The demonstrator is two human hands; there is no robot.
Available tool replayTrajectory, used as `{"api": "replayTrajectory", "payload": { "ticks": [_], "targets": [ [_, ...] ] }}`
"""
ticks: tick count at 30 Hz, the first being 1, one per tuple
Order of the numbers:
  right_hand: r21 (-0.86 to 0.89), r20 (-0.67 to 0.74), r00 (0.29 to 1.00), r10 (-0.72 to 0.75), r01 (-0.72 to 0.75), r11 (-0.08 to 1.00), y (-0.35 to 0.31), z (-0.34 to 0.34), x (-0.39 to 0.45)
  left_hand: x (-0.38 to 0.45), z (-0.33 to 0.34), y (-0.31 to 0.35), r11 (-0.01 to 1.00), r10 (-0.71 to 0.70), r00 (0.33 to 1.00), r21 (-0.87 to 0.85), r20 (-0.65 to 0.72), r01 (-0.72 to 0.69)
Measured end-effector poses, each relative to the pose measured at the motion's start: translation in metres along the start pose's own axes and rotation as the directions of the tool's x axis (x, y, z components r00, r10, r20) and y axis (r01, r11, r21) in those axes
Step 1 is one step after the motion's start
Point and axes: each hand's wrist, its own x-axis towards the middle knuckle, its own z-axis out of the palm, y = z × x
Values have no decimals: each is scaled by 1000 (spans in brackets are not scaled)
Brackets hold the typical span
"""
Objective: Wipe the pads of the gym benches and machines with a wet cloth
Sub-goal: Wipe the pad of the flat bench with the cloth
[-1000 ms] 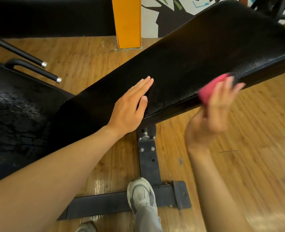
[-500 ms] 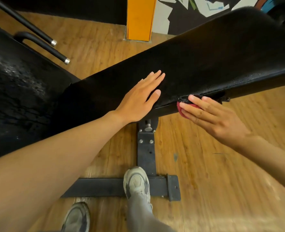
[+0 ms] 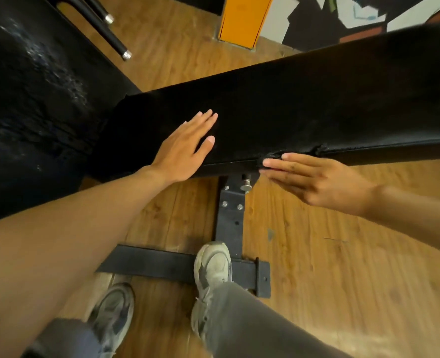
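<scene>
At the bench pad's (image 3: 304,104) six-o'clock edge, right hand (image 3: 317,180) presses flat-fingered, cloth apparently hidden; left hand (image 3: 185,148) rests open on the black, torn-edged vinyl.

Pad (image 3: 304,107): black vinyl-like cover, fine grain, matt; near edge torn and frayed (image 3: 317,148). Left pad (image 3: 33,99): same black cover, cracked, whitish scuffs. Frame (image 3: 230,223): dark painted metal, matt, with bright bolts. Floor (image 3: 343,267): wood-look planks, slight sheen. Far-left tubes (image 3: 105,29): black, shiny metal end caps. Shoes (image 3: 213,270): worn grey mesh.
</scene>
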Motion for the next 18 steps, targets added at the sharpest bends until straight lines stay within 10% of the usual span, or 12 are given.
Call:
{"api": "replayTrajectory", "payload": {
  "ticks": [18],
  "targets": [
    [22,165,986,27,-31,999,-7,-12,29,0,2,0,999,5,998,36,-55,-3]
  ]
}}
